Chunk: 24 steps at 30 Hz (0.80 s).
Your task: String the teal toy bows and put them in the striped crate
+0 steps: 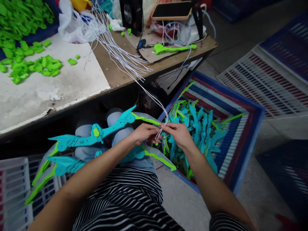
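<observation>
Head view shows a teal and green plastic toy wing lying across the person's lap, its tip pointing right. The left hand and right hand meet at that tip, fingers pinched shut on a thin white cord running down from the tabletop.

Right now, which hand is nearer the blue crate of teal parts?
Right. The right hand is over the near-left corner of the blue crate, pinching the white cords. The left hand meets it just outside the crate's edge, over the lap.
</observation>
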### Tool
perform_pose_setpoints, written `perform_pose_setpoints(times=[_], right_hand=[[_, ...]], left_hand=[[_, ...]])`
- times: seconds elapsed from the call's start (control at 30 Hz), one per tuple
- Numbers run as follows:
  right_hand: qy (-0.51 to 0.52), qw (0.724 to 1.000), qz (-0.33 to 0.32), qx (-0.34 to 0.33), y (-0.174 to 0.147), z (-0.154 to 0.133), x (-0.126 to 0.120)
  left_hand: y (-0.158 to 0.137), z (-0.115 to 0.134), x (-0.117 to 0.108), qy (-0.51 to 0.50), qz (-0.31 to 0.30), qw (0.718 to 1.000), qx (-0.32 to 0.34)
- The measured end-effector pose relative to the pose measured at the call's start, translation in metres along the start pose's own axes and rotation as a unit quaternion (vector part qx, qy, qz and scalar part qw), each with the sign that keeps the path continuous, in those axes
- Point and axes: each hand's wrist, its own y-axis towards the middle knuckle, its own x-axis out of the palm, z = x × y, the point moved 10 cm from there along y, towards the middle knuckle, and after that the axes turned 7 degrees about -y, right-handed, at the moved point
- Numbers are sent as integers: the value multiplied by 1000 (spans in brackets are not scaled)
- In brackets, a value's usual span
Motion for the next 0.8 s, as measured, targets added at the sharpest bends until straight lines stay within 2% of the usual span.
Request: perform_pose_setpoints(times=[0.07,0.17,0.23,0.37,0.43,0.53,0.6,0.7,0.8], right_hand=[[2,1000,22,-3,-1,3,-7],[-3,999,35,-11,-2,4,-15],[-5,1000,13,-7,-4,6,-14],[-25,998,-51,-10,-9,12,-6],[-62,997,-22,-35,-11,11,-15],[-122,986,90,-75,-14,8,-42],[-159,972,141,-102,-16,7,-52],[-221,949,154,-166,-19,1,-45],[-263,928,156,-211,-20,-2,-36]], left_hand=[[3,-1,2,14,3,1000,3],[5,2,-2,62,45,997,31],[5,6,-5,104,71,991,54],[9,5,0,171,69,981,56],[10,-3,-1,136,90,986,29],[12,-23,-3,6,142,990,-26],[14,-34,-2,-68,168,982,-45],[19,-38,-2,-124,203,970,-42],[22,-28,-9,-110,216,969,-35]])
